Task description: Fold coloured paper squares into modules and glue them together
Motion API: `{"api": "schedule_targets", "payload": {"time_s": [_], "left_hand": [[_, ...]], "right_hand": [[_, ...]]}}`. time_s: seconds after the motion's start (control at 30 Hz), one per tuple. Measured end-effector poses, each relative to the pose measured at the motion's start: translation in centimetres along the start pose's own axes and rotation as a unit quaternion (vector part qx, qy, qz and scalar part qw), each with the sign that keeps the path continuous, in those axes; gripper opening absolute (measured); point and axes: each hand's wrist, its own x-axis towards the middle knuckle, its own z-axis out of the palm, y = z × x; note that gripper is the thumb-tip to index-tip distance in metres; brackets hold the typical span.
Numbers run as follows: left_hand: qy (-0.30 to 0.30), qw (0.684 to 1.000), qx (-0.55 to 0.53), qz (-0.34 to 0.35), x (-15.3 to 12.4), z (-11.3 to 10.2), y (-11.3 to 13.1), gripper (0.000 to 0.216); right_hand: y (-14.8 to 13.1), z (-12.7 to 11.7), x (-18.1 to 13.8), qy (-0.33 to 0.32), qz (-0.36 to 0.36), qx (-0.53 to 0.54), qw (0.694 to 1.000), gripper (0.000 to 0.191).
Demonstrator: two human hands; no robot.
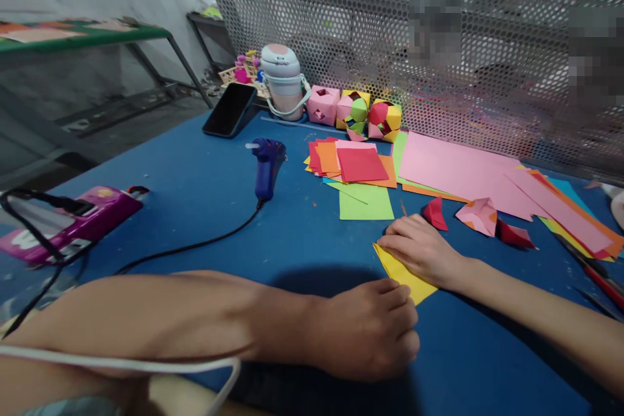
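Observation:
A folded piece of yellow paper [414, 287] lies on the blue table between my two hands. My left hand [365, 331] is closed, knuckles up, with its fingers curled at the paper's lower edge; its fingertips are hidden. My right hand [422, 250] covers the upper part of the sheet, fingers bent together and pressing its far edge. Just beyond that hand sit a red folded paper piece [436, 213], a pink folded piece [479, 216] and a dark red one [514, 234].
A blue glue gun [266, 169] stands left of the paper squares [363, 164], its cord running to a purple power strip [92, 218]. Along the back are a phone [230, 110], a bottle [284, 84], paper cubes [354, 110] and pink sheets [453, 166]. Scissors [602, 279] lie far right.

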Motion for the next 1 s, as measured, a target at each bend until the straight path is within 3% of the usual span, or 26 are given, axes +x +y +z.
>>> {"api": "schedule_targets", "payload": {"time_s": [0.23, 0.53, 0.83, 1.0], "left_hand": [[-0.015, 1.000, -0.001, 0.000, 0.1, -0.1, 0.0, 0.015], [-0.023, 1.000, -0.002, 0.001, -0.1, -0.1, 0.0, 0.015], [-0.012, 1.000, 0.001, 0.003, 0.1, -0.1, 0.0, 0.014], [-0.024, 1.000, -0.007, 0.005, 0.2, -0.3, -0.1, 0.017]], "right_hand": [[0.2, -0.1, 0.1, -0.004, -0.031, -0.009, 0.999, 0.027], [-0.5, -0.4, 0.9, -0.015, 0.068, 0.084, 0.994, 0.020], [-0.7, -0.6, 1.9, -0.041, 0.093, 0.104, 0.989, 0.017], [-0.8, -0.7, 2.4, -0.049, 0.140, 0.133, 0.980, 0.012]]}}
